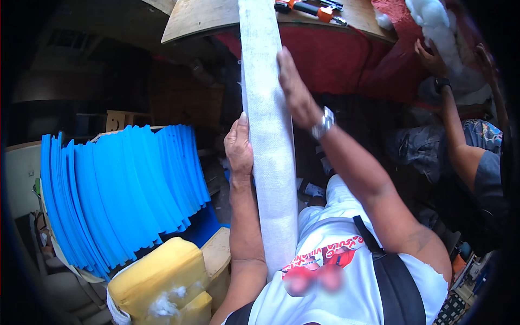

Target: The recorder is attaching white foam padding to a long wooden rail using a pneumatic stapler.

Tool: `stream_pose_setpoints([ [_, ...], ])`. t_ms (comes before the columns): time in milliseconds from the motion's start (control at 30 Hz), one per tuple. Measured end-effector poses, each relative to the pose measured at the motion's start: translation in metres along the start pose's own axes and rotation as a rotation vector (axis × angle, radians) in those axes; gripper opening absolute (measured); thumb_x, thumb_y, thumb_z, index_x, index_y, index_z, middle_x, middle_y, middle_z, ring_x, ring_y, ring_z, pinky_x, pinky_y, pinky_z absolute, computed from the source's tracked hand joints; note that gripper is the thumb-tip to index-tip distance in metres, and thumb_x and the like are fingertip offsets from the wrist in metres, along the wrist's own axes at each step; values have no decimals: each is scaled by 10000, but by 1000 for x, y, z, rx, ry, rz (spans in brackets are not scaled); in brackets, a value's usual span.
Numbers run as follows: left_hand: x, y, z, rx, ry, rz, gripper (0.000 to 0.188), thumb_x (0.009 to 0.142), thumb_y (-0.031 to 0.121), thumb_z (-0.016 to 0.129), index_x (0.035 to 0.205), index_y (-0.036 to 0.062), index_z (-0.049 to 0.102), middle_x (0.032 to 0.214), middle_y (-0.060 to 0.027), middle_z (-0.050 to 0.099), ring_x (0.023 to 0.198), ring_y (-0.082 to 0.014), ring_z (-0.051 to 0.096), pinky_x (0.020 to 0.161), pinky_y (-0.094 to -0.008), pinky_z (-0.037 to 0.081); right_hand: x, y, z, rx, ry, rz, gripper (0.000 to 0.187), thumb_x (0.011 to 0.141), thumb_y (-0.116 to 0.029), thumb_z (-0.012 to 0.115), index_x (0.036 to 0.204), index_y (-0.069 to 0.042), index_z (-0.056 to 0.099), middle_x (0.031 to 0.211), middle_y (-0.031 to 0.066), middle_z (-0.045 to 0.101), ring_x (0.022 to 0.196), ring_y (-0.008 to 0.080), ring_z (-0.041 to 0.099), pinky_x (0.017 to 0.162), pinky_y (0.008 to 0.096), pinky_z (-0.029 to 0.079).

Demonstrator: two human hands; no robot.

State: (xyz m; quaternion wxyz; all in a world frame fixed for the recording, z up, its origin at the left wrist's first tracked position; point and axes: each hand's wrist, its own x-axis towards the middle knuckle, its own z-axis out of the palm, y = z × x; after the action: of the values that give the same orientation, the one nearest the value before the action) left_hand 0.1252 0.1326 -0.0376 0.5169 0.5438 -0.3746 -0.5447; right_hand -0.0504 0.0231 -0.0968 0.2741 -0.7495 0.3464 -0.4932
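Observation:
A long, narrow panel (pixel 272 162) with a whitish woven-looking fabric surface runs from the wooden tabletop down to my lap, standing nearly straight up the view. My left hand (pixel 239 146) grips its left edge about midway, thumb pointing up along the edge; part of the fingers is hidden. Higher up, my right hand (pixel 298 92) lies along the right edge with its fingers stretched out and pressed flat, slightly blurred. A metal-banded watch (pixel 324 123) is on my right wrist. The panel's lower end is against my white shirt.
An orange-and-black power tool (pixel 311 10) lies on the wooden table (pixel 203 20). Many blue sheets (pixel 127 189) stand stacked at left, above a yellow foam cushion (pixel 160 276). At far right, another person's hand (pixel 431 58) touches white stuffing (pixel 433 24) near red fabric (pixel 325 59).

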Motion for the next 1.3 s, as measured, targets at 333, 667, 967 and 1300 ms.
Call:
stream_pose_setpoints([
  [333,5,-3,-3,-130,20,-23,394,1092,338,473,1118,14,695,952,-83,719,875,-127,668,770,-252,532,-9,-74,5,-223,-186,159,978,937,-761,309,1618,-72,170,1694,171,74,1563,363,-22,1223,628,87],
  [667,24,21,6,-190,-53,-199,634,1072,489,419,1272,-90,582,1154,-217,667,1068,-245,669,949,-371,544,-40,-142,1,-397,-452,119,982,915,-734,360,1585,-22,273,1667,194,202,1566,321,117,1237,577,-31],
  [967,56,-2,8,-202,-26,-255,639,1074,474,395,1376,-82,490,1242,-252,629,1125,-330,649,949,-417,546,-56,-103,2,102,-201,33,736,950,-511,478,1498,-19,456,1561,202,427,1505,304,324,1241,579,3],
  [1300,53,-24,18,-355,-267,-97,462,1098,216,331,1484,-23,416,1386,-240,568,1228,-353,611,1044,-465,524,6,55,17,89,90,270,725,1032,-451,357,1626,-93,143,1700,139,101,1575,297,43,1247,558,96],
])
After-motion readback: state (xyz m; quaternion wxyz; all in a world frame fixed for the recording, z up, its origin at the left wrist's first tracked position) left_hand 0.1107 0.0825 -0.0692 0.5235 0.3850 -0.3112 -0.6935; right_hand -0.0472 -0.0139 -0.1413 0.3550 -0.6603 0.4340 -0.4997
